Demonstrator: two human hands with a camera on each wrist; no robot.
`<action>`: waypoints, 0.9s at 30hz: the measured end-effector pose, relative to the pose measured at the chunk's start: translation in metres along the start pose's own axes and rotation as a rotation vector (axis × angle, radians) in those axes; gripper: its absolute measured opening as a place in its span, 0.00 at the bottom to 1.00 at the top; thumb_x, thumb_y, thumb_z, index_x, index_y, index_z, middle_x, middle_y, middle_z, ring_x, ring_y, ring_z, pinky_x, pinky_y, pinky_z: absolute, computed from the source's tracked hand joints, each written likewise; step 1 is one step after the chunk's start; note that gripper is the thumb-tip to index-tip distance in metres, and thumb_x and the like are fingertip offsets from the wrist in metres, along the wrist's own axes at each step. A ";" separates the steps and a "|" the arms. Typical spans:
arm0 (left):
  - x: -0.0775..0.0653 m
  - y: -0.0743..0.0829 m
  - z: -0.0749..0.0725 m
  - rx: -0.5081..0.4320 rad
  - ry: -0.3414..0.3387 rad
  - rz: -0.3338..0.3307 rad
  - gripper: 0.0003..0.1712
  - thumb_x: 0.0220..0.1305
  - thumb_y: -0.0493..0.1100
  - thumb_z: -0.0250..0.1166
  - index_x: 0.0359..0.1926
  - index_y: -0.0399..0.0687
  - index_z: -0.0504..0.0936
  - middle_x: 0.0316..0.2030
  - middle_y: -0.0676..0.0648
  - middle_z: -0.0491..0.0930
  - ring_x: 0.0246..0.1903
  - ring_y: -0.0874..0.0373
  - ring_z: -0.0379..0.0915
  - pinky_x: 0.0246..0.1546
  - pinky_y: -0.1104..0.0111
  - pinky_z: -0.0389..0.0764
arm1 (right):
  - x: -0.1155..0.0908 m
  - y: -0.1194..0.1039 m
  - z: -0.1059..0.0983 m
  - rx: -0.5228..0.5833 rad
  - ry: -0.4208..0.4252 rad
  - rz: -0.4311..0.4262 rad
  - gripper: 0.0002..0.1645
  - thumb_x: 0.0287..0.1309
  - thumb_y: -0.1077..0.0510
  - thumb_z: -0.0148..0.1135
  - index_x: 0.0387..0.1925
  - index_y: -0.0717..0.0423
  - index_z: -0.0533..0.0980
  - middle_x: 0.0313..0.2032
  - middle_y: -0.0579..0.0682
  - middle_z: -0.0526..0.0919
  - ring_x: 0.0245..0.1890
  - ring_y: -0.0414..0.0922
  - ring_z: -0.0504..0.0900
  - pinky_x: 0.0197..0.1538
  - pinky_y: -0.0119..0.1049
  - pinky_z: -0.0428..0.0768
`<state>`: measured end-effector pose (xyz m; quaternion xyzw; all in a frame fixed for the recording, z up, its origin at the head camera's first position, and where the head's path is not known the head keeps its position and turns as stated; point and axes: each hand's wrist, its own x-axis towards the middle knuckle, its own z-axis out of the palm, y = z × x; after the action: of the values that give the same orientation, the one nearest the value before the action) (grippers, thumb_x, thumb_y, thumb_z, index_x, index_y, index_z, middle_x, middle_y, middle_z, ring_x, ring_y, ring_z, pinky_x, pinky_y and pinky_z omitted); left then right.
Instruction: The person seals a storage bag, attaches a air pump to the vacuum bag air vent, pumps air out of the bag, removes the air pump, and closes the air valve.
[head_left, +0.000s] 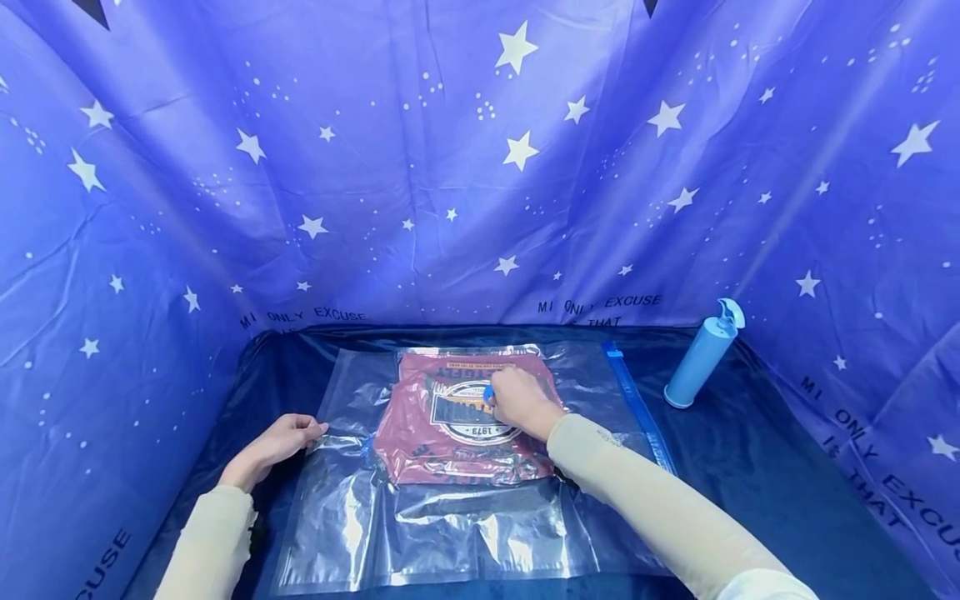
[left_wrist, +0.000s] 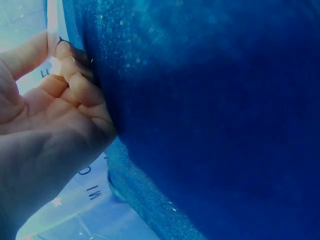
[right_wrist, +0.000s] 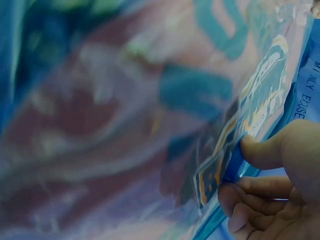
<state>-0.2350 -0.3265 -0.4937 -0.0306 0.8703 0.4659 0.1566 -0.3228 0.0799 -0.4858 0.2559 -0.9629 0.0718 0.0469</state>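
A clear plastic vacuum storage bag [head_left: 420,533] lies flat with a folded maroon printed garment [head_left: 405,417] inside. My left hand [head_left: 281,437] pinches the bag's left edge between thumb and forefinger; the left wrist view shows this hand [left_wrist: 65,95] from the palm side. Over the garment's printed badge, my right hand [head_left: 521,402] pinches a small blue valve cap [head_left: 488,394] on the bag. In the right wrist view the thumb and forefinger grip the cap [right_wrist: 234,161], whose far side is hidden by the fingers.
A light blue hand pump [head_left: 702,358] stands at the right, behind the bag's blue zip strip [head_left: 637,400]. A dark blue cloth [head_left: 750,500] covers the table. Purple star-printed curtains [head_left: 420,183] enclose the back and both sides.
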 end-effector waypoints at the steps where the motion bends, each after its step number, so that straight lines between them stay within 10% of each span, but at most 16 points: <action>1: 0.000 0.000 0.000 0.002 -0.001 -0.002 0.23 0.81 0.46 0.58 0.25 0.46 0.68 0.24 0.53 0.65 0.27 0.57 0.61 0.34 0.65 0.63 | 0.000 -0.001 0.001 0.012 0.001 0.017 0.16 0.50 0.62 0.75 0.19 0.48 0.74 0.25 0.48 0.80 0.30 0.53 0.85 0.34 0.52 0.85; 19: -0.002 -0.002 -0.006 -0.001 -0.038 0.032 0.21 0.79 0.42 0.58 0.24 0.45 0.69 0.21 0.55 0.62 0.25 0.59 0.60 0.34 0.67 0.63 | -0.004 -0.002 0.001 0.132 0.036 0.059 0.18 0.63 0.53 0.77 0.25 0.55 0.78 0.25 0.50 0.79 0.30 0.53 0.84 0.35 0.52 0.84; 23: -0.003 0.001 -0.010 0.009 -0.080 0.041 0.19 0.79 0.39 0.57 0.26 0.42 0.73 0.22 0.53 0.66 0.25 0.59 0.63 0.32 0.68 0.66 | -0.010 0.011 -0.003 0.224 0.051 0.098 0.19 0.67 0.48 0.72 0.44 0.60 0.84 0.37 0.55 0.86 0.40 0.53 0.85 0.48 0.53 0.84; 27: 0.000 0.012 -0.020 0.237 0.068 0.061 0.18 0.79 0.41 0.56 0.33 0.33 0.79 0.26 0.44 0.78 0.29 0.48 0.75 0.34 0.61 0.75 | -0.013 0.032 -0.023 0.243 0.110 0.144 0.33 0.74 0.48 0.62 0.70 0.66 0.73 0.64 0.66 0.78 0.62 0.61 0.78 0.65 0.59 0.75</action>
<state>-0.2421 -0.3361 -0.4740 -0.0012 0.9247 0.3629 0.1151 -0.3262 0.1180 -0.4685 0.1854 -0.9590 0.2049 0.0631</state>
